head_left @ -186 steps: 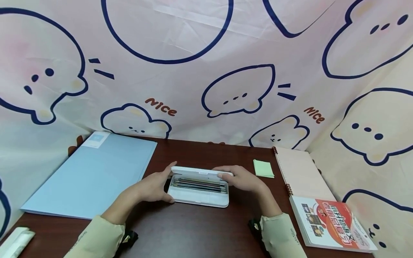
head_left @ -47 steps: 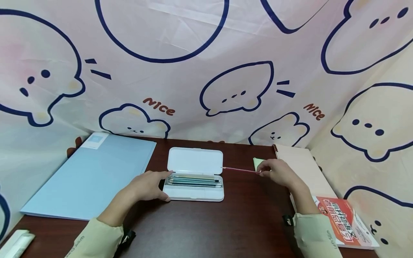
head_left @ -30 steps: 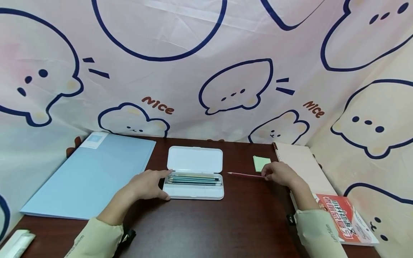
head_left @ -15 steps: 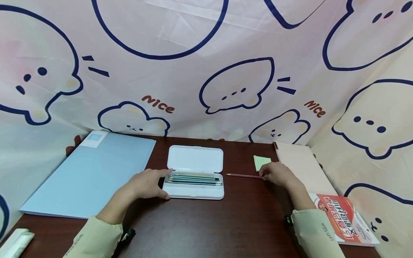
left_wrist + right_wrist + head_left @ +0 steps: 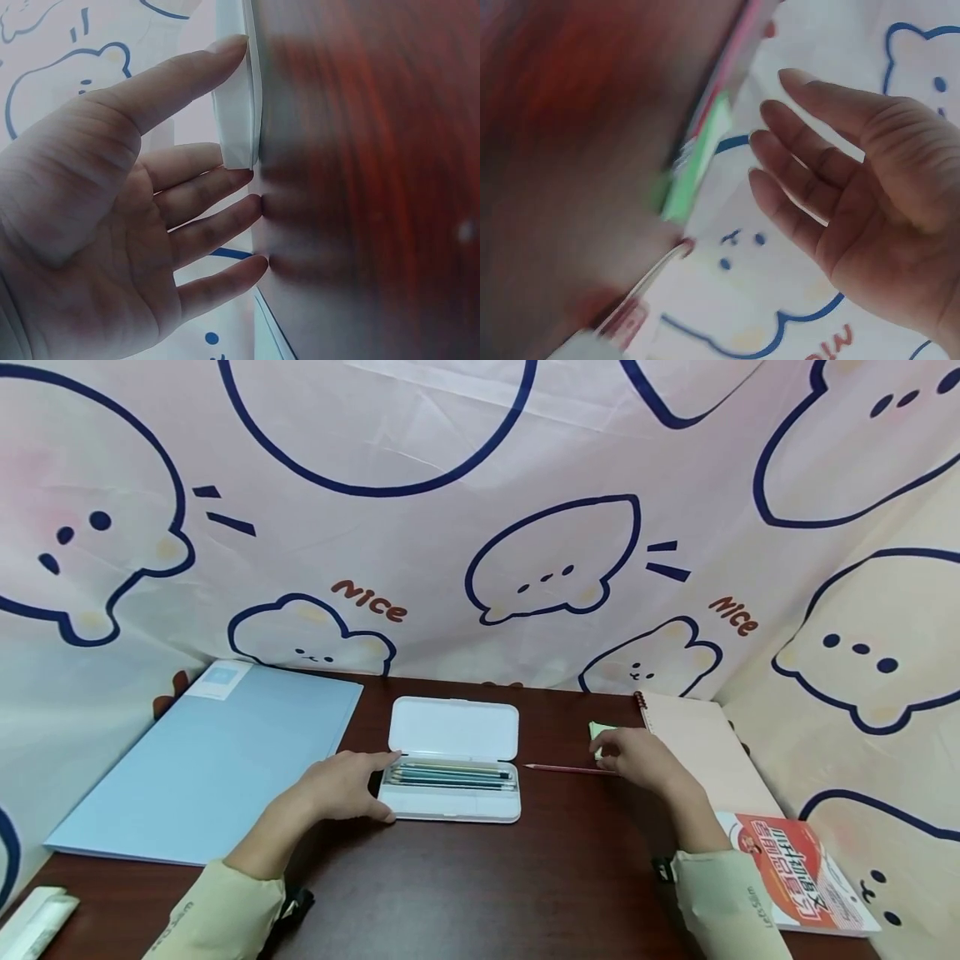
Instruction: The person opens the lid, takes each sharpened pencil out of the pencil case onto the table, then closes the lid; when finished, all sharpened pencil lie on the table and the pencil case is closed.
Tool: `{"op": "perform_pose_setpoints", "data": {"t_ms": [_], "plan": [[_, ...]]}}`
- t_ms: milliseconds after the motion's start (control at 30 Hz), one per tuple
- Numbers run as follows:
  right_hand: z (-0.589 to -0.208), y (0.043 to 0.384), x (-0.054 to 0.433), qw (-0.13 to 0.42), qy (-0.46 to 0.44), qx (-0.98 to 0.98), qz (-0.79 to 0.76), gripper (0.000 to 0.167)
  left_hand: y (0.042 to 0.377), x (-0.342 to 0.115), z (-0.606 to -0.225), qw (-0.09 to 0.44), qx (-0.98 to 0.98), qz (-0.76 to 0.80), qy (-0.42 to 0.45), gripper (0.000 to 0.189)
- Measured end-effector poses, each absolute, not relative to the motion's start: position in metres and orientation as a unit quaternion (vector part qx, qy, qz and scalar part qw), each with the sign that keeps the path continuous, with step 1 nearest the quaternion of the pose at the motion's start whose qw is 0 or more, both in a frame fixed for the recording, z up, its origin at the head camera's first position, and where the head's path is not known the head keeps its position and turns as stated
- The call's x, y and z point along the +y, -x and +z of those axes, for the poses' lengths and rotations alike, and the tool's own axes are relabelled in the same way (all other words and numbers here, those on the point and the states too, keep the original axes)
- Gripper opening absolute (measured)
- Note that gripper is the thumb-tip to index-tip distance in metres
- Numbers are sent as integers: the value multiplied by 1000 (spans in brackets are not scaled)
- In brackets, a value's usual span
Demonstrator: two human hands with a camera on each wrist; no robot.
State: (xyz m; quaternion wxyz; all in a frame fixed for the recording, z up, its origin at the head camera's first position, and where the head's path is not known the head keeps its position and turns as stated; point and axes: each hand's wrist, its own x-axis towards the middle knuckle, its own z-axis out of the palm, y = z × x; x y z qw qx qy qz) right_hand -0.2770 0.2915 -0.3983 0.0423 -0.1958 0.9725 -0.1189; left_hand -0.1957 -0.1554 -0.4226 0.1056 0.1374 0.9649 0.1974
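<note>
A white pencil case (image 5: 450, 807) lies with its lid folded back, several pencils (image 5: 450, 778) in its tray. My left hand (image 5: 337, 787) holds its left end, thumb at the near corner and index finger at the far one. The left wrist view shows the other fingertips down at the table beside the case (image 5: 236, 112). A reddish pencil (image 5: 562, 768) lies on the table right of the case. Above its right end is my right hand (image 5: 641, 758), partly covering the green sticky notes (image 5: 597, 728). In the right wrist view the right hand (image 5: 877, 180) has loose fingers, apart from the pencil (image 5: 721, 71).
A large blue folder (image 5: 225, 760) lies on the left. On the right are a spiral notebook (image 5: 708, 752) and a red-and-white book (image 5: 795, 868). A white packet (image 5: 36, 918) sits at the near left corner. Patterned cloth (image 5: 435, 552) hangs behind the table.
The lid swung back and the right hand carried the reddish pencil out to the right. It has now let go, leaving the pencil on the table; the left hand stays at the case.
</note>
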Motion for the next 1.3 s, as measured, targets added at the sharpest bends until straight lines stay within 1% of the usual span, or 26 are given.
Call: {"op": "perform_pose_setpoints", "data": {"t_ms": [167,367,533,633,733,900,1100,1200,1300], "plan": [[-389,271,258,28,237,955,-177,20,195,-157,-421,107,965,200,-135,89],[-391,264,213,43,289,933,-212,21,194,-156,-420,108,965,199,-132,89],[-395,257,173,83,322,919,-210,22,194,-156,-420,109,965,198,-129,89],[-399,254,152,116,338,915,-188,24,194,-156,-420,110,965,199,-128,90],[-404,253,137,134,352,914,-149,24,195,-156,-421,111,965,200,-125,90],[-410,253,123,136,366,913,-118,17,194,-155,-420,111,965,202,-124,90],[-411,255,119,138,367,909,-143,8,193,-155,-418,108,965,203,-124,89],[-412,255,119,143,365,908,-149,7,192,-155,-419,109,965,205,-124,88],[-411,255,122,137,362,910,-148,7,193,-154,-420,109,965,204,-124,89]]}}
